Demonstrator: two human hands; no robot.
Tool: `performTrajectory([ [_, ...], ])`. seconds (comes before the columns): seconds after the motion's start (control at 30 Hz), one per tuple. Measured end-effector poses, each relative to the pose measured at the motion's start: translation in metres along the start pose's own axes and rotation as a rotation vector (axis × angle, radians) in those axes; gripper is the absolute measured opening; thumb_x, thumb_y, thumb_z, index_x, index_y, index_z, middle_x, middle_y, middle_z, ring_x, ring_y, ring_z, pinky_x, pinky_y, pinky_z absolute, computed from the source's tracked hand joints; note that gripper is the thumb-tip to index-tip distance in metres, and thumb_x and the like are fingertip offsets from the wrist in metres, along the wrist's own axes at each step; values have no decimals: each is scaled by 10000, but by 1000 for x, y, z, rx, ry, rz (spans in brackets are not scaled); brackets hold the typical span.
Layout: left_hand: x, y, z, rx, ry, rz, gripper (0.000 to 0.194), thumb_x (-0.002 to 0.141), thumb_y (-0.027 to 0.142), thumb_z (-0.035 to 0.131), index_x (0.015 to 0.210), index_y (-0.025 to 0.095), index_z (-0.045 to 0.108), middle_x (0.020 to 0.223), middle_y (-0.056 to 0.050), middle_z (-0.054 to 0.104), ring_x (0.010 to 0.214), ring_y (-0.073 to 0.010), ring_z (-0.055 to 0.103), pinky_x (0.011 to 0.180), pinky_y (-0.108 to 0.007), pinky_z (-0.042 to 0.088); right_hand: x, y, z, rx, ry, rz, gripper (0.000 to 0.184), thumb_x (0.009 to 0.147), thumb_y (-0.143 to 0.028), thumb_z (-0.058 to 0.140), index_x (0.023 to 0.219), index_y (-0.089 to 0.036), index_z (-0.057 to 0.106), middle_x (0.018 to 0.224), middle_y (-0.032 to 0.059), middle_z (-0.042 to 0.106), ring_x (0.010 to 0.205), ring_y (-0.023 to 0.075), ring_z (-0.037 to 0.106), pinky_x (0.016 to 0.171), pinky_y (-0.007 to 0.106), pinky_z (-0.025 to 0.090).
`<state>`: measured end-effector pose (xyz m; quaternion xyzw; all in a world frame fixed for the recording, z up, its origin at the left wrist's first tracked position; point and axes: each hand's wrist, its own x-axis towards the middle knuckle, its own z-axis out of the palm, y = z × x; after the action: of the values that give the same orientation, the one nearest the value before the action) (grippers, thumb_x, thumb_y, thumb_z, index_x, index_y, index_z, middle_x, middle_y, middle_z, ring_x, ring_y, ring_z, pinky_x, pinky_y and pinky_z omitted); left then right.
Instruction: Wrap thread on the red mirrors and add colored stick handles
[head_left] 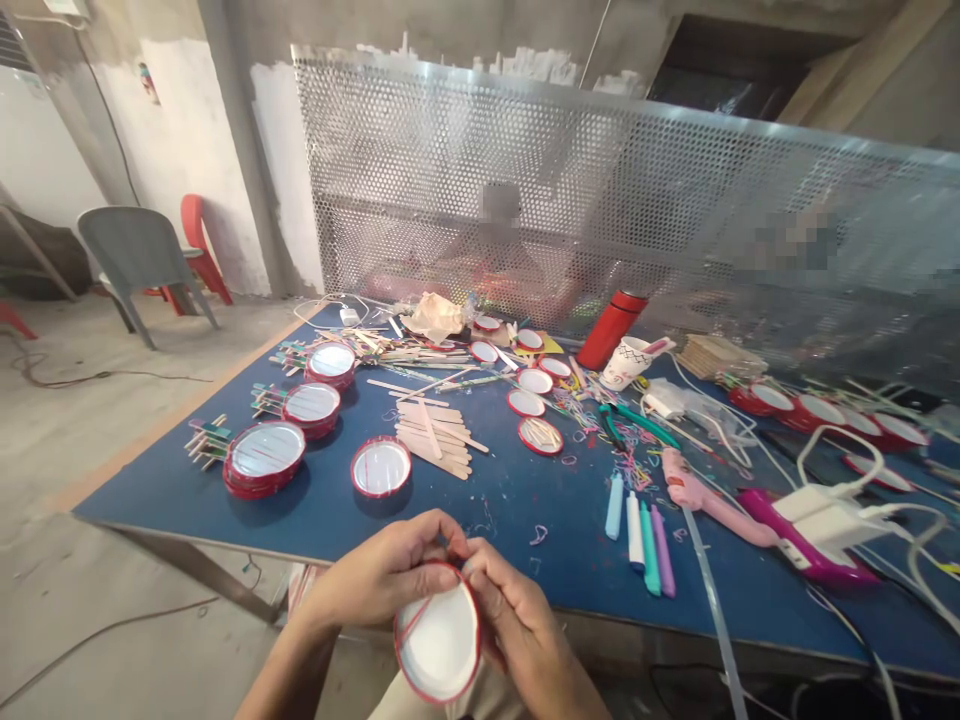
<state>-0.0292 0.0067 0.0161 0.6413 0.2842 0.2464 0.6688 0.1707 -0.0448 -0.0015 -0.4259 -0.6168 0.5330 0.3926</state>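
Above my lap, past the table's near edge, I hold a shallow round white lid with a red rim (442, 650). My left hand (401, 570) grips its upper left edge, thumb over the rim. My right hand (510, 600) closes on the upper right edge, and the fingertips of both hands meet at the top. A thin red strand crosses the lid's left side. Some fingers are hidden behind it. Just beyond my hands lies another red-rimmed lid (381, 467) with strands across it, near a pile of flat wooden sticks (435, 435).
Stacked red-rimmed lids (266, 460) stand on the left of the blue table (322, 530). Right of the middle are capped pens (636, 530), a pink glue gun (697, 490), green-handled pliers (645, 424), a paper cup (626, 363) and a red flask (611, 330). A perforated metal panel (420, 150) rises behind.
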Motion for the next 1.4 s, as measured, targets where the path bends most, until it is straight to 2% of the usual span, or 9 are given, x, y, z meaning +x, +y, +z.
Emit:
performTrajectory([
  [0.17, -1, -1, -3, 34, -46, -10, 404, 946, 581, 648, 977, 193, 542, 806, 37, 534, 695, -117, 425, 597, -207, 348, -1, 5, 4, -25, 7, 19, 454, 1036, -606, 454, 832, -224, 588, 880, -4, 584, 811, 141, 542, 736, 215, 445],
  [0.27, -2, -3, -3, 125, -32, 8, 335, 971, 518, 632, 947, 194, 553, 778, 44, 518, 688, -118, 411, 595, -206, 348, -1, 6, 7, 18, 79, 56, 407, 1025, -578, 504, 911, -223, 666, 846, -2, 628, 787, 149, 566, 704, 218, 458],
  [0.47, -4, 2, -3, 278, -40, 74, 240, 990, 420, 601, 906, 202, 546, 749, 50, 524, 649, -115, 430, 581, -211, 341, 0, 10, 10, 135, 237, -34, 306, 984, -453, 632, 798, -218, 691, 916, 19, 661, 835, 164, 599, 742, 240, 466],
  [0.6, -3, 7, -2, 359, -19, 86, 192, 980, 367, 605, 900, 202, 547, 696, 69, 500, 620, -113, 407, 574, -216, 304, -1, 10, 15, 367, 278, 60, 319, 906, -483, 731, 765, -204, 668, 814, -7, 589, 669, 121, 487, 598, 227, 396],
  [0.73, -3, 7, -2, 339, -25, 78, 191, 978, 363, 603, 895, 202, 544, 691, 75, 487, 613, -110, 396, 568, -210, 304, 1, 4, 24, 725, 188, 170, 406, 818, -545, 807, 736, -211, 592, 654, -65, 472, 515, 75, 329, 486, 211, 261],
  [0.87, -4, 6, -2, 304, -40, 65, 228, 980, 401, 602, 896, 200, 536, 696, 71, 490, 613, -108, 384, 559, -205, 302, 2, 5, 28, 854, 144, 204, 468, 798, -570, 820, 705, -213, 531, 568, -88, 444, 440, 48, 261, 441, 197, 185],
  [0.97, -5, 7, -2, 287, -45, 42, 286, 979, 467, 596, 892, 201, 533, 723, 53, 522, 624, -113, 400, 560, -208, 321, 2, 8, 29, 877, 151, 208, 463, 824, -570, 797, 698, -211, 533, 559, -86, 463, 395, 32, 226, 404, 201, 128],
  [1.17, -5, 5, 0, 277, -36, 13, 312, 971, 495, 601, 891, 200, 538, 713, 46, 527, 627, -116, 417, 558, -206, 335, 3, 8, 29, 821, 163, 171, 446, 777, -548, 842, 709, -209, 560, 561, -89, 442, 416, 38, 244, 417, 193, 167],
  [1.4, -3, 0, 5, 42, 58, -25, 364, 938, 520, 672, 1043, 191, 559, 750, 50, 519, 648, -114, 433, 572, -202, 359, -4, 11, 28, 427, 313, 134, 399, 895, -613, 688, 820, -227, 620, 607, -58, 498, 498, 97, 404, 453, 194, 329],
])
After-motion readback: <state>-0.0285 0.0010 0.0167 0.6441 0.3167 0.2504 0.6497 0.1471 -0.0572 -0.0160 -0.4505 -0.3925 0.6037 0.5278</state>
